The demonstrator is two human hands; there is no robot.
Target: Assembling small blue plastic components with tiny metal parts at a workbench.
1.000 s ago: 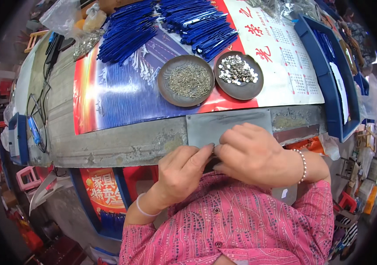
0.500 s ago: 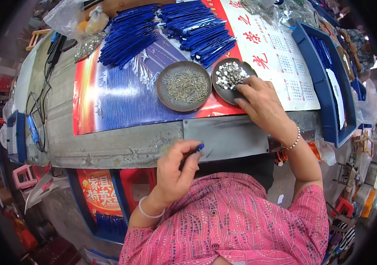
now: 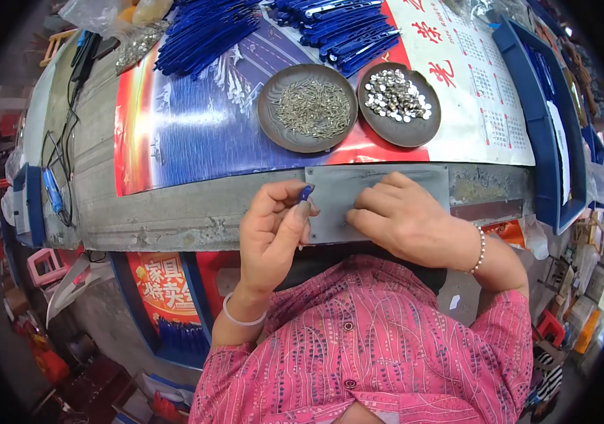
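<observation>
Head view: left hand (image 3: 268, 230), grip closed on a small blue piece (image 3: 305, 193) — located near the left edge of the grey plate (image 3: 331, 212) on the table (image 3: 174, 220). Right hand (image 3: 406, 218) over that plate, grip state indeterminable — pin dish (image 3: 282, 137) and disc dish (image 3: 406, 134) beyond.

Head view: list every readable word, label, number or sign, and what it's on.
Wording not transcribed; locations only.
Calendar sheet: large red characters, legible; date grids too small to read.
Red sheet in the blue tray below the table: large white characters.
White paper at the right-hand blue bin: any print unreadable.
Blue piece in left hand: no lettering discernible.
</observation>
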